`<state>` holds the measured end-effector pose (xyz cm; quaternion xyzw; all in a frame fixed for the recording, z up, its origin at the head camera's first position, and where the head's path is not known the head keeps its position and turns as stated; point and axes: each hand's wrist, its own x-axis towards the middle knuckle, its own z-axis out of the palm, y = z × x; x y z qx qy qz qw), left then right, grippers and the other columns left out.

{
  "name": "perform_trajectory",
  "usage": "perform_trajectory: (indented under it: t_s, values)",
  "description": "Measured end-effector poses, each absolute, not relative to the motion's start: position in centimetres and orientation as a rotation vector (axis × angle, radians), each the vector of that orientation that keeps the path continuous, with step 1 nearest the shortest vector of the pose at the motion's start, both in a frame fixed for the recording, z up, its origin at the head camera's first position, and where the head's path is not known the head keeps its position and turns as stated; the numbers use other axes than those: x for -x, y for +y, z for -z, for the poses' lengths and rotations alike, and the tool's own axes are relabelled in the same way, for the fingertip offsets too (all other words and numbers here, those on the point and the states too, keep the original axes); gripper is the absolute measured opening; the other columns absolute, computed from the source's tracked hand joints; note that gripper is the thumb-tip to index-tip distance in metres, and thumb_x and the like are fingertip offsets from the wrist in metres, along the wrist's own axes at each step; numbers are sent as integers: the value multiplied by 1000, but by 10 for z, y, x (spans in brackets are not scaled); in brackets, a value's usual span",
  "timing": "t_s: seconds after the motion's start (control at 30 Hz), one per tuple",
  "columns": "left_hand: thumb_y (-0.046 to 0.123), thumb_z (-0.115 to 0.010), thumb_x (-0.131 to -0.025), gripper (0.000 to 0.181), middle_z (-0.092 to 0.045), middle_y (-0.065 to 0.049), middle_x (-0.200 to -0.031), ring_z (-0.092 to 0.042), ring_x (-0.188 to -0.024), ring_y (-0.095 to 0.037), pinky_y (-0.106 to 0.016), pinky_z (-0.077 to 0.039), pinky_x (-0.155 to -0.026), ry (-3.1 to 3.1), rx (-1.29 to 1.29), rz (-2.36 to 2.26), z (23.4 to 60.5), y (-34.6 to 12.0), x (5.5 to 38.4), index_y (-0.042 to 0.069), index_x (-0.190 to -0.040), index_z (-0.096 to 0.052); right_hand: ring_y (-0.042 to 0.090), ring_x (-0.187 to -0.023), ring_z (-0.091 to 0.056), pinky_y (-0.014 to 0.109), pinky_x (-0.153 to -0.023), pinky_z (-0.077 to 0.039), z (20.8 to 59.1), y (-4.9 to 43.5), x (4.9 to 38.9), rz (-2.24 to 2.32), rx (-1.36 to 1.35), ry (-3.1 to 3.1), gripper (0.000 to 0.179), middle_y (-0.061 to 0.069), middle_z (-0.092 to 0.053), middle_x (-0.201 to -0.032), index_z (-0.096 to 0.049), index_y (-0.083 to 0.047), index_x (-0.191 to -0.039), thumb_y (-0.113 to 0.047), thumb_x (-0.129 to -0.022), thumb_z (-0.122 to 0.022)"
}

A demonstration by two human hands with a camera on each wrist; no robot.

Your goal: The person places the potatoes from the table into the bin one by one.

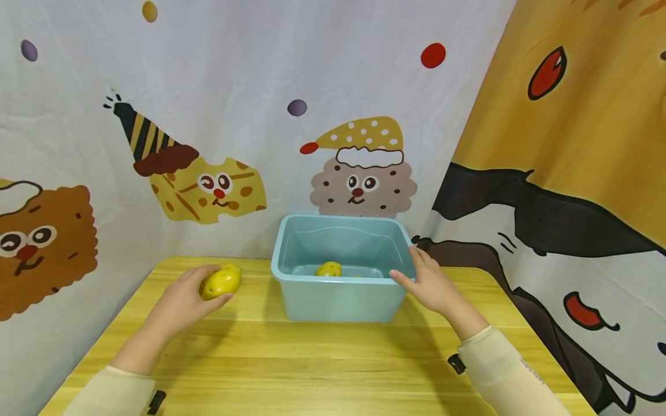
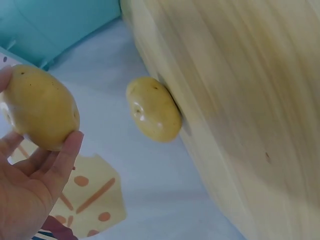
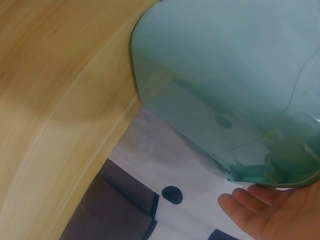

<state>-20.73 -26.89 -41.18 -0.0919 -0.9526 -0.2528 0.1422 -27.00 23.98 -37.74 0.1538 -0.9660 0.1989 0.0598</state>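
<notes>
My left hand [image 1: 179, 300] grips a yellow potato [image 1: 222, 283] between thumb and fingers, left of the light-blue plastic bin [image 1: 338, 300]. In the left wrist view, a second potato [image 2: 154, 109] lies on the tabletop near its far edge, just beyond the held one. My right hand [image 1: 429, 282] rests at the bin's front right corner, thumb by the front rim and fingers along the right side. From the right wrist, its fingers [image 3: 245, 202] look nearly straight under the rim. Inside the bin sits another potato [image 1: 329, 269], partly hidden by the front wall.
The bin stands on a wooden table [image 1: 312, 370] toward its back edge. Behind the table hangs a white cloth [image 1: 234, 69] printed with cartoon foods. A yellow, black and white printed cloth [image 1: 588, 133] covers the right side.
</notes>
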Motion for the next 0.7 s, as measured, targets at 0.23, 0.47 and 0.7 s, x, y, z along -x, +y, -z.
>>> perform_trajectory:
  t_s: [0.23,0.47,0.7]
  values:
    - [53,-73,-87,73,-58,-23,-129,-60,-99,-34,-49,-47,-76,-2711,268,731,404,-259,206,4,-137,-55,53,-143,-23,71,-108,-27,377,240,269,-610,-465,-2927,97,28,-17,-161,-16,5,-157,-65,-97,-46]
    - [50,-74,-87,69,-59,-19,-127,-60,-99,-33,-49,-48,-78,-2669,286,727,400,-250,206,6,-137,-55,53,-143,-23,71,-108,-27,378,241,270,-588,-463,-2934,98,29,-17,-161,-16,5,-157,-66,-97,-45]
    - [49,-75,-87,65,-61,-15,-122,-59,-96,-30,-46,-48,-76,-2632,298,726,395,-242,205,8,-134,-58,53,-143,-22,72,-107,-26,378,240,271,-588,-459,-2941,98,29,-16,-161,-15,5,-157,-66,-98,-45]
